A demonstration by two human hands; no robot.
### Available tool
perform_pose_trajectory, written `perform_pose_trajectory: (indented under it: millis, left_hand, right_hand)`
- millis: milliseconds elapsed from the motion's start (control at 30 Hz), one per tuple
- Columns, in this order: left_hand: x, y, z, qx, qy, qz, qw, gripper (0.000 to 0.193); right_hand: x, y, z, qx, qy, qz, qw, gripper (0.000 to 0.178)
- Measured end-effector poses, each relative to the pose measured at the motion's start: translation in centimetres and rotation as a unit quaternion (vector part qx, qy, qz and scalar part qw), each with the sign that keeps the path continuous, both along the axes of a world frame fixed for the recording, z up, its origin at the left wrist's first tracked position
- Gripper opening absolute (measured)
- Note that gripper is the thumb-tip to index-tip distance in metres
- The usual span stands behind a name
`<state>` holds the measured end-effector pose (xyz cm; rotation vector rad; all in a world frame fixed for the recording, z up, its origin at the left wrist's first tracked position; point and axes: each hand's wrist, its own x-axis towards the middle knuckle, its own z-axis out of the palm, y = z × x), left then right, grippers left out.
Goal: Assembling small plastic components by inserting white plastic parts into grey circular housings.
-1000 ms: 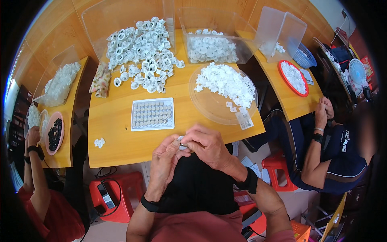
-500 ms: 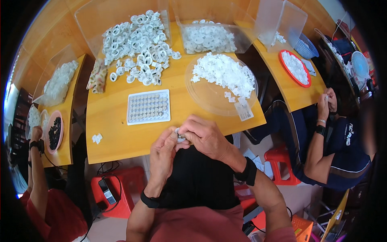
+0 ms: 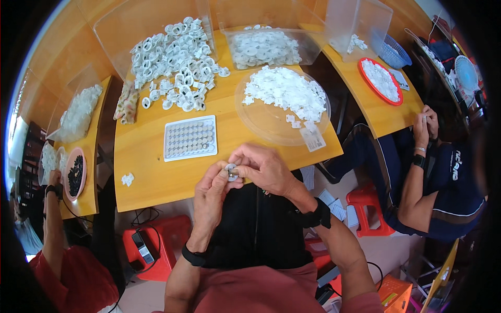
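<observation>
In front of my lap, just off the table's near edge, I hold a small round white plastic part [image 3: 230, 167] with something metallic in its middle. My left hand [image 3: 210, 192] is closed round its edge, thumb against the near side. The thumb of my right hand [image 3: 265, 171] presses on the face of the part, and the fingers curl behind it. Beyond my hands lies a white tray [image 3: 190, 157] with rows of round silvery button cells. To its right, a clear round lid [image 3: 249, 124] carries a heap of small white plastic pieces [image 3: 284, 91].
A big pile of white round housings [image 3: 175, 57] spills from a clear bin at the back. Another clear bin [image 3: 313, 55] holds white parts. A patterned cloth [image 3: 126, 103] and a few white pieces [image 3: 127, 179] lie leftward. Co-workers sit either side, near red stools [image 3: 172, 235].
My right hand has shifted slightly and the round part has turned, so more of its face shows. The view has moved a little.
</observation>
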<state>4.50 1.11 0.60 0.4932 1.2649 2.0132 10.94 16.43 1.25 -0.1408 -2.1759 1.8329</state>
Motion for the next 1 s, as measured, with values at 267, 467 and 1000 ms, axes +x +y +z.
perform_pose_trajectory:
  millis: [267, 467, 1000]
  left_hand:
    - [-0.3, -0.1, -0.4, 0.014, -0.02, -0.007, 1.0, 0.026]
    - [-0.4, -0.3, -0.3, 0.04, -0.075, -0.007, 0.996, 0.026]
    - [-0.7, -0.6, -0.1, 0.032, -0.081, -0.026, 0.996, 0.028]
  right_hand:
    - [-0.2, -0.6, 0.3, 0.042, 0.04, -0.023, 0.998, 0.01]
    - [-0.1, -0.2, 1.0, 0.075, 0.008, 0.002, 0.997, 0.012]
    - [-0.3, -0.1, 0.9, 0.084, 0.027, 0.019, 0.996, 0.019]
